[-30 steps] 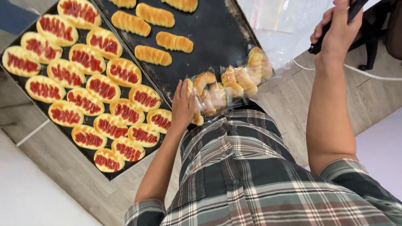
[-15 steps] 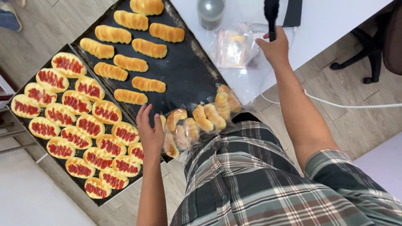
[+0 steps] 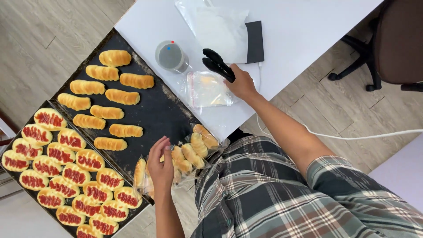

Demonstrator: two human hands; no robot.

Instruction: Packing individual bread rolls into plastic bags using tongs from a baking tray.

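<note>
My left hand (image 3: 159, 165) rests on a row of bagged golden bread rolls (image 3: 191, 152) lying along the near edge of a black baking tray (image 3: 163, 112). Its fingers touch the clear bags. My right hand (image 3: 241, 83) is stretched over a white table (image 3: 299, 35) and grips black tongs (image 3: 217, 64) whose tips point up and left. Just left of that hand lies a clear plastic bag (image 3: 208, 89) with a roll inside. Bare long rolls (image 3: 105, 99) sit in rows on the black tray.
A second tray (image 3: 26, 147) at lower left holds several oval buns topped with red filling (image 3: 75, 174). A grey lidded cup (image 3: 171, 56), a pile of clear bags (image 3: 220, 26) and a dark flat pad (image 3: 254, 42) lie on the table. An office chair (image 3: 392, 44) and a white cable (image 3: 352, 136) are at right.
The view has tilted, so the table shows more. My right hand with the tongs came down to the table beside the clear bag. My left hand stays on the bagged rolls.
</note>
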